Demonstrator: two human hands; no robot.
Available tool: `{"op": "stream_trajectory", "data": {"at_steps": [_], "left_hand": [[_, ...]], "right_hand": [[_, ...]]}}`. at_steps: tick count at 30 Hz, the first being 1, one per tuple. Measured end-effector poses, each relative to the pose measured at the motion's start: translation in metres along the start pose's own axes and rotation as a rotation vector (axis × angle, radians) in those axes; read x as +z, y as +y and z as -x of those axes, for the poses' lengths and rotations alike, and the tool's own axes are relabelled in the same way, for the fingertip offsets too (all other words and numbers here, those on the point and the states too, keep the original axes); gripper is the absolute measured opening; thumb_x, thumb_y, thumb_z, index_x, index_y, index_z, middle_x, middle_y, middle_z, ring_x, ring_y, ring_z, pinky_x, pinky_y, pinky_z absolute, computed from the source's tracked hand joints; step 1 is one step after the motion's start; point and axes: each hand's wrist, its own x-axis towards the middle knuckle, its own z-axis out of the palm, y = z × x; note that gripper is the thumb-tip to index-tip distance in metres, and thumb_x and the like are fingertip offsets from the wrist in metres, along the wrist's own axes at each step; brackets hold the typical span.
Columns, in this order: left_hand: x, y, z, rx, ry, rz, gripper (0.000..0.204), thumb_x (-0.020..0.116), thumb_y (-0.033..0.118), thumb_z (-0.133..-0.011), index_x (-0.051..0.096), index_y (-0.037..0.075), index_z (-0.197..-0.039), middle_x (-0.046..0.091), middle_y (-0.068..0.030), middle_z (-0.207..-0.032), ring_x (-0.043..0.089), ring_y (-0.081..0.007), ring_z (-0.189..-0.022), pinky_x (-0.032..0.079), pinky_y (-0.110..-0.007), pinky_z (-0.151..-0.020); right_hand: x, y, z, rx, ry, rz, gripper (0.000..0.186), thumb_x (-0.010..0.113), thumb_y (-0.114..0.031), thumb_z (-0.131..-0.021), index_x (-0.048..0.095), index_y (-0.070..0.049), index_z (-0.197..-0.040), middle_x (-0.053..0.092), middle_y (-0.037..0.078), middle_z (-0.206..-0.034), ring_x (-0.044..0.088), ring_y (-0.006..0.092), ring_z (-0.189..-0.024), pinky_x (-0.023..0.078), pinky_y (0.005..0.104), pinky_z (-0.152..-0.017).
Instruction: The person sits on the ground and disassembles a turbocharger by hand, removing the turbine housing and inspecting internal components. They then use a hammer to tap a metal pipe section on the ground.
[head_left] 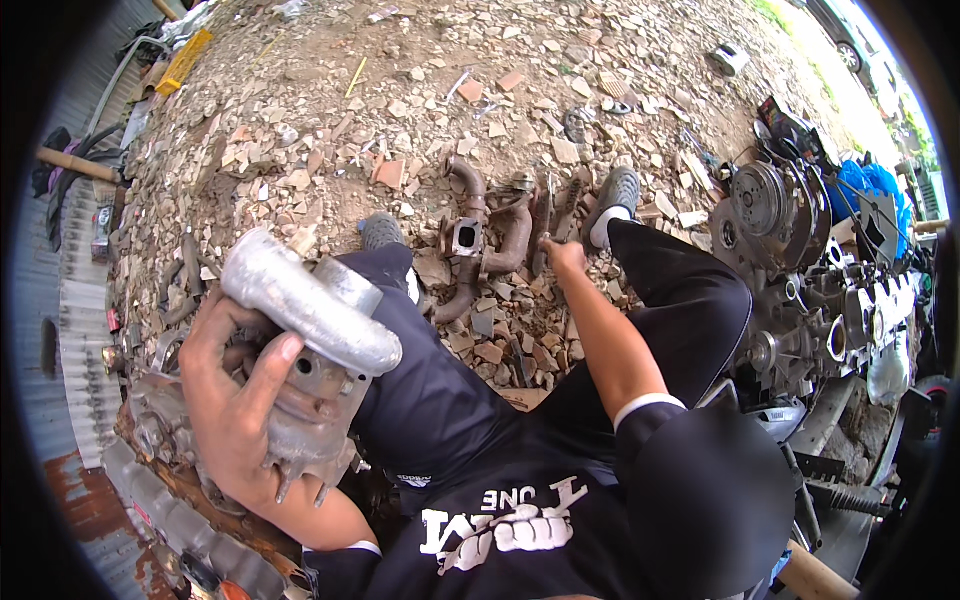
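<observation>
My left hand [225,385] is wrapped round a turbocharger [310,310], raised above my left thigh. Its smooth silver compressor housing faces up, and a duller, brownish casting hangs below. The thumb presses against its side. Down between my feet, my right hand [568,258] is closed beside a long, narrow rusty metal piece [542,215]; what its fingers hold is too small to make out. Just left of that hand lies a rusty exhaust manifold [467,235] with a square flange opening, next to a curved rusty pipe [512,235].
Broken tile and stone rubble [330,130] covers the ground. Engine parts [830,310] are piled at the right, near a blue plastic bag [870,190]. More metal castings [165,430] lie along the left, beside corrugated sheeting [85,350]. A yellow crate [185,62] stands at far left.
</observation>
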Motion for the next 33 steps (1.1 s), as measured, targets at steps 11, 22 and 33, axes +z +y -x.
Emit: {"op": "stream_trajectory", "data": {"at_steps": [11, 22, 33], "left_hand": [[0.023, -0.031, 0.015, 0.593, 0.237, -0.506, 0.056, 0.082, 0.038, -0.09, 0.056, 0.028, -0.138, 0.053, -0.0256, -0.143, 0.067, -0.0458, -0.118, 0.066, -0.049, -0.088], [0.02, -0.023, 0.009, 0.645, 0.151, -0.576, 0.06, 0.087, 0.037, -0.085, 0.058, 0.027, -0.136, 0.057, -0.0251, -0.139, 0.068, -0.048, -0.117, 0.066, -0.049, -0.086], [0.014, -0.003, 0.003, 0.174, 0.024, -0.252, 0.041, 0.072, 0.018, -0.083, 0.063, -0.007, -0.114, 0.065, -0.0195, -0.117, 0.069, -0.0257, -0.099, 0.055, -0.034, -0.087]], "right_hand": [[0.047, 0.086, 0.033, -0.297, 0.021, 0.434, 0.043, 0.081, -0.036, -0.086, 0.072, -0.012, -0.12, 0.073, 0.017, -0.116, 0.07, 0.0371, -0.107, 0.056, 0.0486, -0.093], [0.043, 0.128, 0.048, -0.345, 0.061, 0.434, 0.037, 0.078, -0.031, -0.09, 0.071, -0.019, -0.125, 0.073, 0.014, -0.113, 0.07, 0.0363, -0.105, 0.056, 0.0495, -0.091], [0.033, 0.083, 0.035, -0.198, 0.355, -0.094, 0.038, 0.078, -0.04, -0.091, 0.079, -0.014, -0.118, 0.076, 0.02, -0.109, 0.071, 0.0381, -0.103, 0.054, 0.0465, -0.092]]}}
